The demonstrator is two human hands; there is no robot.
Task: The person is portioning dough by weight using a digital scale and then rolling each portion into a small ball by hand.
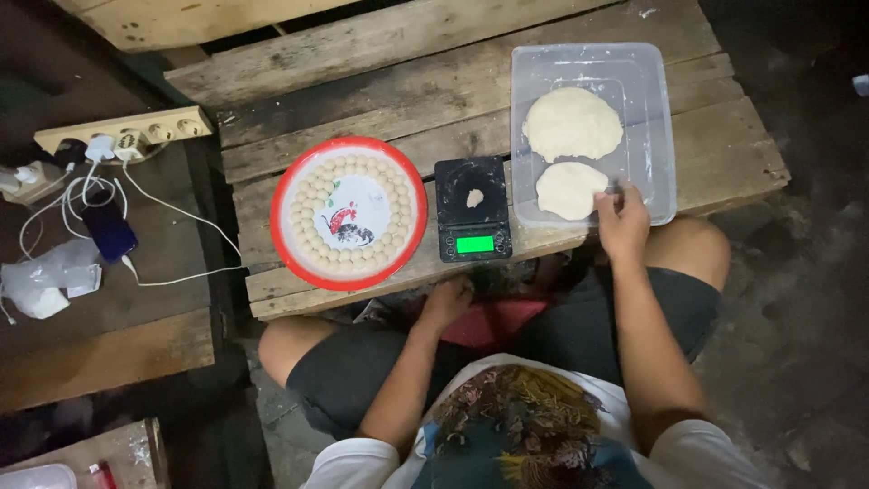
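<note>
My right hand (622,217) reaches into a clear plastic tub (654,109) and pinches the near edge of the smaller of two pale dough lumps (568,188); a small metal tool seems to be between its fingers. The larger dough lump (572,123) lies behind it. My left hand (448,299) rests curled at the front edge of the wooden pallet table (380,54), holding nothing that I can see. A small black scale (472,210) with a green lit display carries a little piece of dough (474,196). A red-rimmed round plate (348,214) holds rings of small dough balls.
On the dark surface at left lie a power strip (127,136) with white chargers and cables, a dark phone (109,231) and a crumpled clear bag (45,281). My bent knees sit close under the pallet's front edge. A wooden board lies at bottom left.
</note>
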